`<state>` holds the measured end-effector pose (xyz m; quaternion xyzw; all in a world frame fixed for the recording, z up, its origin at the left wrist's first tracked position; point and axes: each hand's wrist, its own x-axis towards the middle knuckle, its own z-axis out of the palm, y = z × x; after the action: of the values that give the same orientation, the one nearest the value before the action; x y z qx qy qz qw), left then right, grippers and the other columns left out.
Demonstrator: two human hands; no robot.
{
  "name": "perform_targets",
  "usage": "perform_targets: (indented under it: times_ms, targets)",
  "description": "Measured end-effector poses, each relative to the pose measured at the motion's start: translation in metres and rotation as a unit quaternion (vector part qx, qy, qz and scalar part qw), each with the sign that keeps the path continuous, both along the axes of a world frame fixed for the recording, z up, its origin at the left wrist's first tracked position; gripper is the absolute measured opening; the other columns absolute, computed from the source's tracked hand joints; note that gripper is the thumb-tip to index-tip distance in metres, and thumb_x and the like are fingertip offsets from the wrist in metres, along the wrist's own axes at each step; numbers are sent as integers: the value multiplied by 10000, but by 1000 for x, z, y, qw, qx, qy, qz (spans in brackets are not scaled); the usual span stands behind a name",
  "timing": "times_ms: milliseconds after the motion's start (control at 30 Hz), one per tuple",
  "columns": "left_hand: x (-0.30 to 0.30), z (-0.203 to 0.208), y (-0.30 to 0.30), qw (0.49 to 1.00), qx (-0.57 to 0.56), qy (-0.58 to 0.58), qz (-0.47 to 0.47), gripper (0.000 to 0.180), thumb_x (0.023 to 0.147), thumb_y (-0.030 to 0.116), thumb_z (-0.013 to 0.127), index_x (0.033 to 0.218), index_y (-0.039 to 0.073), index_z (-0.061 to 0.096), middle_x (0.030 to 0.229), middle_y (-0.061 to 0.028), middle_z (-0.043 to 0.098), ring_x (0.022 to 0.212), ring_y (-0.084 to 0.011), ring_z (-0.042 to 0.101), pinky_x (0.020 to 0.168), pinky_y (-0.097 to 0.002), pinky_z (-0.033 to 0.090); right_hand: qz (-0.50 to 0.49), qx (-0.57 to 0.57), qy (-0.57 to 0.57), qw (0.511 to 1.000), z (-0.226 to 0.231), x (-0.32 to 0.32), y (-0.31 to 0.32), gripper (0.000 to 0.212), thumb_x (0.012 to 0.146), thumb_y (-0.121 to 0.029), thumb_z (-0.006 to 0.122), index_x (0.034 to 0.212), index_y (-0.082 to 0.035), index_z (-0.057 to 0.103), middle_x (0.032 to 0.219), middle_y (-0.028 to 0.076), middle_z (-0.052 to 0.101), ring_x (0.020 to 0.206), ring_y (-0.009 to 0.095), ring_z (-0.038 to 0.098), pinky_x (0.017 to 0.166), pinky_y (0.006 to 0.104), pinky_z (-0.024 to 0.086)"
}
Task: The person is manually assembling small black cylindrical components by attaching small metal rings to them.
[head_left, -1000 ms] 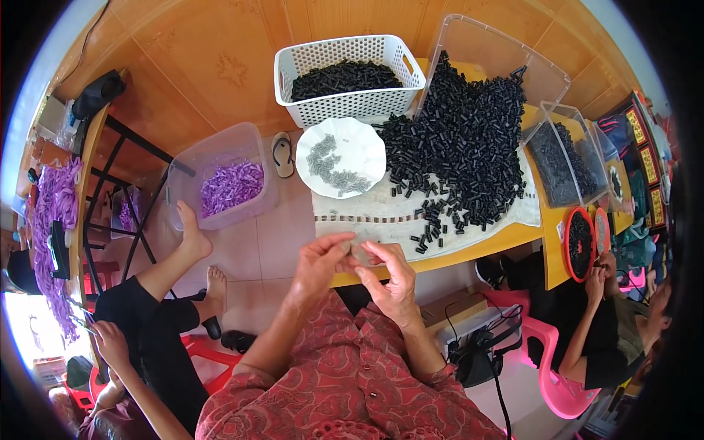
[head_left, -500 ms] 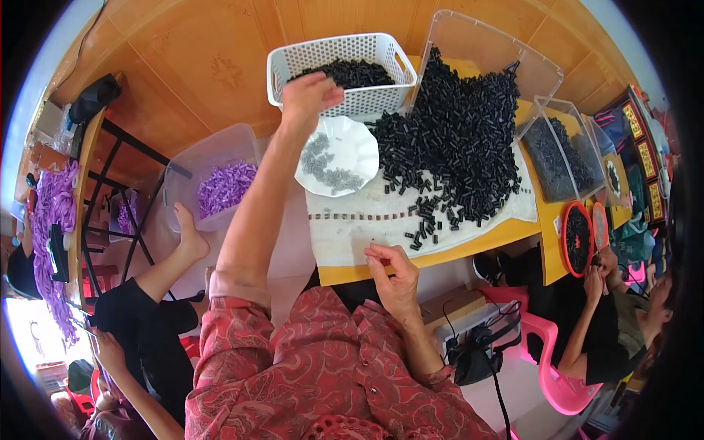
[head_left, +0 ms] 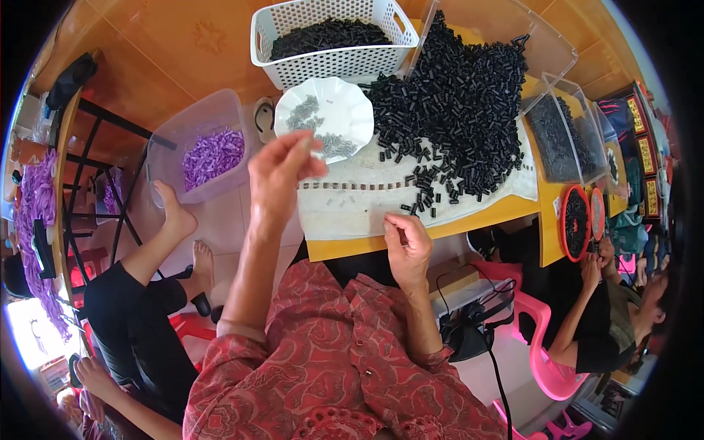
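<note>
By the plate (head_left: 359,110): my left hand (head_left: 277,180) hung in front of its near left rim, blurred, and hid a little of the edge.
Left grip: narrow, the fingers bent in toward the thumb; whether a bit was pinched between them, I could not tell.
Right grip: narrow too, my right hand (head_left: 409,246) at the near edge of the table (head_left: 462,229), thumb and forefinger close together; I could not tell if they held anything.
Clear bits (head_left: 302,117): these lay loose on the white plate, mostly toward its left and near side.
Black bits (head_left: 458,110): these lay in a big heap on the cloth (head_left: 345,222), right of the plate, with strays scattered toward me.
Basket (head_left: 337,67): white and full of holes, it stood just behind the plate, more black bits inside.
Clear boxes: one box (head_left: 546,31) stood behind the heap, which reached into it; a second box (head_left: 550,150) stood to the right with dark bits in it.
Red tray (head_left: 564,224): round, farther right, it held black bits.
Floor at my left: a tub (head_left: 213,111) held purple bits (head_left: 213,158), and a sandal (head_left: 264,121) lay between it and the table.
</note>
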<state>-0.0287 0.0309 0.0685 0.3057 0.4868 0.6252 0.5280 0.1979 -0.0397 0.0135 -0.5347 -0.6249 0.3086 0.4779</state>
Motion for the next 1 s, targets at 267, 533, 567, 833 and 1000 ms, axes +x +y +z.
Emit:
perform_targets:
  times_ms: [267, 533, 567, 833, 1000]
  targets:
    - [34, -54, -80, 992, -104, -40, -56, 217, 934, 73, 614, 1114, -47, 624, 961, -116, 694, 702, -139, 667, 663, -276, 570, -51, 74, -126, 988, 0, 13, 24, 115, 843, 35, 666, 950, -7, 664, 824, 90, 628, 611, 143, 576, 550, 262, 460]
    - [41, -65, -104, 987, -143, -51, -55, 301, 947, 48, 587, 1219, -77, 556, 1073, -153, 668, 788, -195, 693, 730, -312, 602, -85, 49, -189, 977, 9, 29, 37, 143, 834, 21, 642, 962, -42, 639, 864, 131, 614, 739, 303, 625, 631, 372, 504]
    - [40, -65, -105, 986, -143, -58, -57, 309, 950, 42, 579, 1232, -79, 548, 1103, -163, 657, 801, -205, 694, 734, -317, 603, -86, 49, -192, 976, 9, 29, 40, 143, 834, 21, 642, 962, -42, 639, 864, 131, 614, 739, 303, 625, 631, 372, 504]
    - [38, -72, -112, 984, -137, -103, -53, 312, 958, 40, 561, 1250, -70, 543, 1164, -176, 632, 829, -224, 696, 741, -328, 607, -53, 86, -249, 963, 16, 4, 73, 152, 825, 8, 631, 952, -69, 666, 891, 116, 620, 765, 317, 634, 645, 398, 513]
    - [34, -75, -113, 981, -143, -116, -69, 306, 959, 37, 552, 1253, -47, 548, 1152, -180, 644, 825, -234, 704, 743, -356, 616, -15, 123, -320, 939, 12, -15, 100, 191, 833, -22, 648, 1001, -100, 694, 874, 85, 610, 754, 296, 631, 640, 379, 506]
